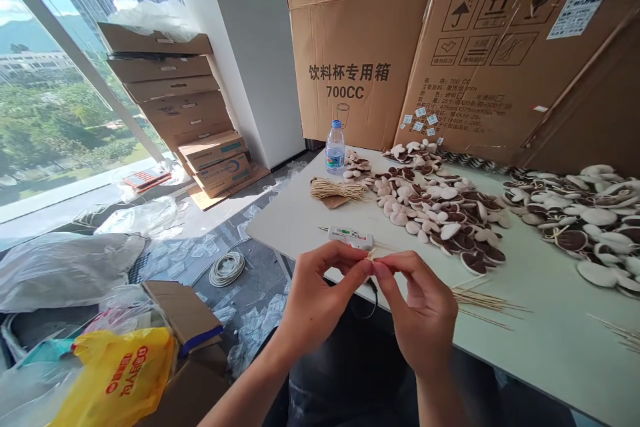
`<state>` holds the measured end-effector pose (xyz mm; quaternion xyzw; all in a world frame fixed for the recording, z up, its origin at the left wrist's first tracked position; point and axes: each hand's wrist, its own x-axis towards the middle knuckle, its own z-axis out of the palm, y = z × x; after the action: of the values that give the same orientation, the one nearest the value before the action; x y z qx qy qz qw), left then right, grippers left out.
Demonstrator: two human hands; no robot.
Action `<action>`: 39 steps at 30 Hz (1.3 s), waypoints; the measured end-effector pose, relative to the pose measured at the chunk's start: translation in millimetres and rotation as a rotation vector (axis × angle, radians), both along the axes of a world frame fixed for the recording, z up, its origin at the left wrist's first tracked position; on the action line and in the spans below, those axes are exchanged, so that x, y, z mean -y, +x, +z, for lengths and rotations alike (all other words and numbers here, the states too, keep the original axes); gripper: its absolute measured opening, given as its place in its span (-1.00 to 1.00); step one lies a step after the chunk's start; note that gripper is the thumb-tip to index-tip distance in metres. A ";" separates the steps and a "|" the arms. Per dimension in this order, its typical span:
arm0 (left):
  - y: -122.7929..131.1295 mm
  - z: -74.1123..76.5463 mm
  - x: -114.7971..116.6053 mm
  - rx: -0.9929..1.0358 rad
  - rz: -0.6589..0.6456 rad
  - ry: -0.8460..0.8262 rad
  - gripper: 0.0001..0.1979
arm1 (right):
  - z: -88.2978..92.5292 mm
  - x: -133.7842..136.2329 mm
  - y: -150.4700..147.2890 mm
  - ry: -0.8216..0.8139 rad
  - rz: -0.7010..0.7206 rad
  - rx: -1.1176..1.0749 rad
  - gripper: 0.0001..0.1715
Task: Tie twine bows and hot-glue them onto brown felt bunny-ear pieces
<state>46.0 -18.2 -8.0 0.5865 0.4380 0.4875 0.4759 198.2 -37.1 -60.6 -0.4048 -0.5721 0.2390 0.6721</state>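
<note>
My left hand [315,293] and my right hand [423,310] meet fingertip to fingertip just in front of the table's near edge. Together they pinch a small pale piece of straw-coloured string [371,255]; both hands are closed on it. Just beyond the fingers a white glue gun [351,237] lies on the white table [545,320]. A bundle of the same straw-coloured string [337,189] lies farther back. Thin wooden skewers [485,300] lie to the right of my right hand. Heaps of brown-and-white mushroom-like caps [440,210] spread over the table.
A water bottle [335,147] stands at the table's far left. Large cardboard boxes [370,40] rise behind it. Flat cartons [170,90] are stacked by the window. On the floor lie plastic bags, a yellow bag [117,373], an open box [183,313] and a coiled cable [227,269].
</note>
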 end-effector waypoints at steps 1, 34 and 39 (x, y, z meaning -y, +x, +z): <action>-0.3 0.8 0.1 0.011 -0.009 -0.006 -0.88 | -0.2 0.0 0.1 -0.032 0.024 -0.025 -0.83; -8.1 5.2 -4.1 -0.116 -0.040 -0.041 -0.82 | 14.5 2.4 15.5 -0.012 0.055 0.282 -0.85; -7.6 2.3 -5.5 -0.126 -0.035 -0.049 -0.80 | 14.1 2.5 17.3 0.028 0.045 0.304 -0.83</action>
<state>38.4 -12.7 -5.7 0.6118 0.4686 0.4303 0.4700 215.5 -39.6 -46.5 -0.4139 -0.6795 0.1817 0.5778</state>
